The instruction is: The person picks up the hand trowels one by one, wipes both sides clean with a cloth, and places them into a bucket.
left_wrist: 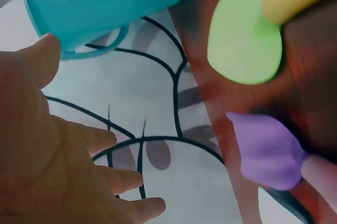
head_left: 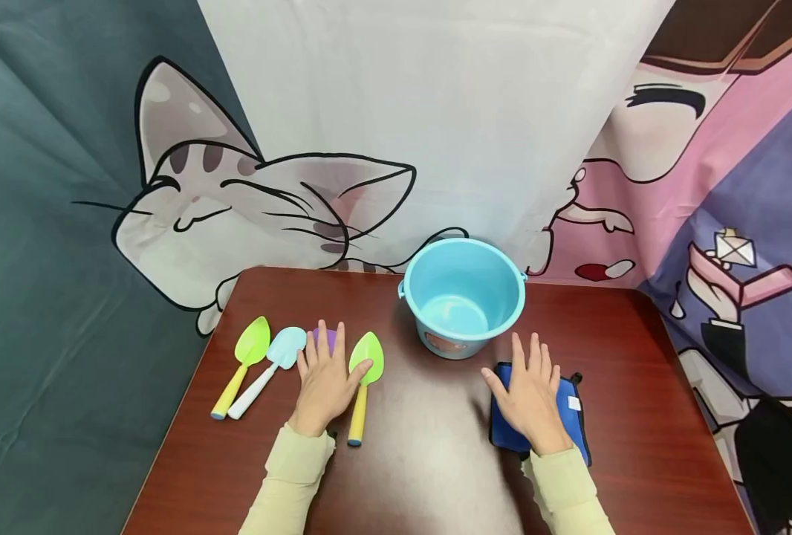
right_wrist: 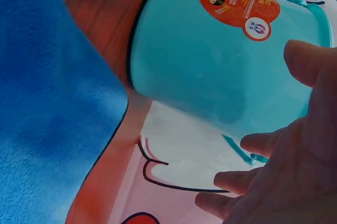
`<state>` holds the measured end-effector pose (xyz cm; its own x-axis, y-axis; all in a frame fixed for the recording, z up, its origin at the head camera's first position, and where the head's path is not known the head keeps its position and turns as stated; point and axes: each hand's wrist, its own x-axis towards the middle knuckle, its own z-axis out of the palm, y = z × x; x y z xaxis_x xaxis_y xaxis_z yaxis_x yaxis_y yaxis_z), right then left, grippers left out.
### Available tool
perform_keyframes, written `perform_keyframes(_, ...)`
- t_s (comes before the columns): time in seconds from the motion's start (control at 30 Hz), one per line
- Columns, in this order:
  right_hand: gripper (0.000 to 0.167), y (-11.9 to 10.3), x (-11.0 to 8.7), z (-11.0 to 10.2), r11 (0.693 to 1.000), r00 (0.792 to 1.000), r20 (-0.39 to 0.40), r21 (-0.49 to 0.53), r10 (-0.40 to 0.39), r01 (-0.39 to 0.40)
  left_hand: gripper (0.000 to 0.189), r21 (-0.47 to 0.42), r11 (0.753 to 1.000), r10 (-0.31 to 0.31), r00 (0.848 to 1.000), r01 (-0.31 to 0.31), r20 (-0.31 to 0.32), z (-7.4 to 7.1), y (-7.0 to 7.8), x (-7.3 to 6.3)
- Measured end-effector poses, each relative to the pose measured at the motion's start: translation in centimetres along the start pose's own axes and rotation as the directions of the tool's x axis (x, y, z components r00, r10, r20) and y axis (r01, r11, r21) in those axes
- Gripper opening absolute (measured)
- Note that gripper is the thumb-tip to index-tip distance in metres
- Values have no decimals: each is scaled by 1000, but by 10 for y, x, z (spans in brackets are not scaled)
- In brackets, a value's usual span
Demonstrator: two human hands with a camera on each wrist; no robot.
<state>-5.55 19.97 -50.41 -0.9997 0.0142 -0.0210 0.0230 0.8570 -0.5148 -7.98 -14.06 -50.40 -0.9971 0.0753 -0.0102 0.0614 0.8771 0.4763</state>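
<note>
Bucket [head_left: 463, 286] stands near the far edge of the table [head_left: 416, 468]. Left hand [head_left: 325, 386], spread and grasping nothing, is raised over the purple shovel [left_wrist: 271, 150], between the blue shovel [head_left: 282, 353] and a green shovel [head_left: 368, 348]; right hand [head_left: 530, 397], likewise spread and empty, is above the blue cloth [head_left: 572, 423].

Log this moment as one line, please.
left hand: spread above purple shovel | right hand: spread above blue cloth | bucket: upright on table

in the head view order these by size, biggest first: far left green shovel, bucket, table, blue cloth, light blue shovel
1. Table
2. Bucket
3. Blue cloth, partly hidden by the right hand
Unranked: far left green shovel and light blue shovel look alike
</note>
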Motion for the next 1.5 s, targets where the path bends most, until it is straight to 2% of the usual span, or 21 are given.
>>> perform_keyframes(0.27,86,11,-2,-3,1000,999,-30,4,12,-11,85,-26,999,-44,999,43,-19,-9,-19,-1)
perform_keyframes(0.43,86,18,-6,-4,999,999,-23,1,46,-46,84,-23,996,-81,997,81,-8,-14,-33,-5)
perform_keyframes(0.67,86,30,-10,-10,996,996,0,-12,86,-86,85,-5,993,-116,993,116,16,-27,-56,-7)
perform_keyframes(0.83,86,43,-14,-14,992,993,12,-28,120,-120,85,15,985,-172,985,172,18,-36,-77,-6)
perform_keyframes(1.07,84,58,-18,-17,986,987,-7,-39,159,-160,85,30,968,-251,968,250,20,-51,-107,-11)
perform_keyframes(1.2,85,67,-18,-21,978,978,14,-36,207,-206,83,45,954,-298,954,296,37,-59,-123,-13)
perform_keyframes(1.3,87,73,-17,-23,969,968,50,-34,246,-245,72,59,944,-327,944,324,55,-63,-134,-15)
perform_keyframes(1.5,89,84,-18,-29,955,948,118,-28,295,-294,58,50,914,-405,909,402,102,-68,-156,-17)
